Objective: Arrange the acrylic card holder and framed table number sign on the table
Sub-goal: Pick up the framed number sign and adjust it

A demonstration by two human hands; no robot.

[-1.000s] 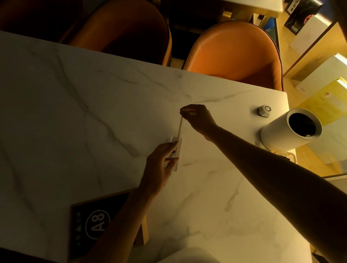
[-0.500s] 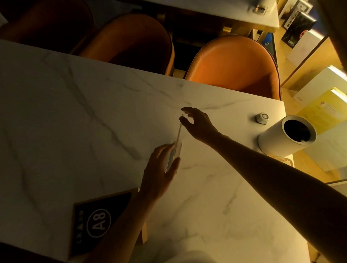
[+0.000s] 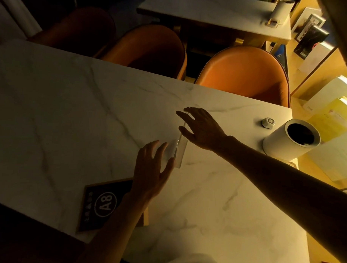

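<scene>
The clear acrylic card holder [image 3: 179,151] stands upright on the white marble table [image 3: 70,118], seen edge-on from above. My left hand [image 3: 150,173] hovers just left of it with fingers spread, holding nothing. My right hand [image 3: 201,127] is open just right of the holder's top edge, fingers apart; whether a fingertip still touches it I cannot tell. The framed table number sign [image 3: 103,204], black with "A8" in a wood frame, stands near the front edge, partly hidden by my left forearm.
A white cylindrical container [image 3: 290,140] and a small white call button [image 3: 268,123] sit at the table's right end. Orange chairs [image 3: 245,73] line the far side. Another table [image 3: 212,12] stands beyond. Boxes fill shelves at right.
Both hands have let go of the acrylic card holder and opened, fingers spreading beside it. The holder now stands on its own. The view has tilted up a little.
</scene>
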